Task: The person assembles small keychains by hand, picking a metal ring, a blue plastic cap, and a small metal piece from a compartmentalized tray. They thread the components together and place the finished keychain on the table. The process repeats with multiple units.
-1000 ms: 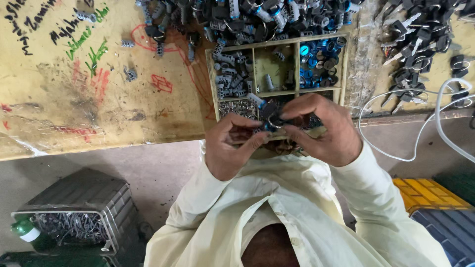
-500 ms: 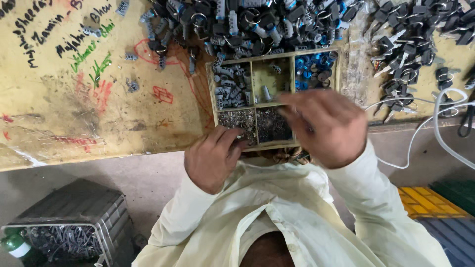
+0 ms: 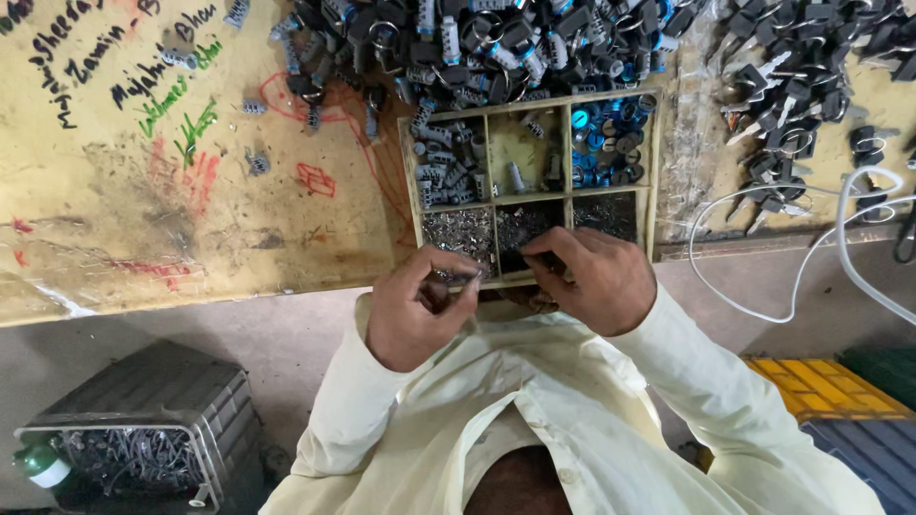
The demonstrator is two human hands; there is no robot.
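At the near edge of the scratched yellow wooden surface (image 3: 191, 238) stands a wooden tray with six compartments (image 3: 652, 191). The left hand (image 3: 415, 310) pinches a small grey metal part (image 3: 456, 278) between thumb and fingers – just over the tray's near-left compartment. The right hand (image 3: 596, 278) is curled over the near-middle compartment of tiny metal pieces (image 3: 515, 227); what it holds I cannot tell.

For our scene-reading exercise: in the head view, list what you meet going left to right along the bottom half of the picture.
Green bottle → grey crate of metal parts → left hand → right hand → white cable → yellow crate.
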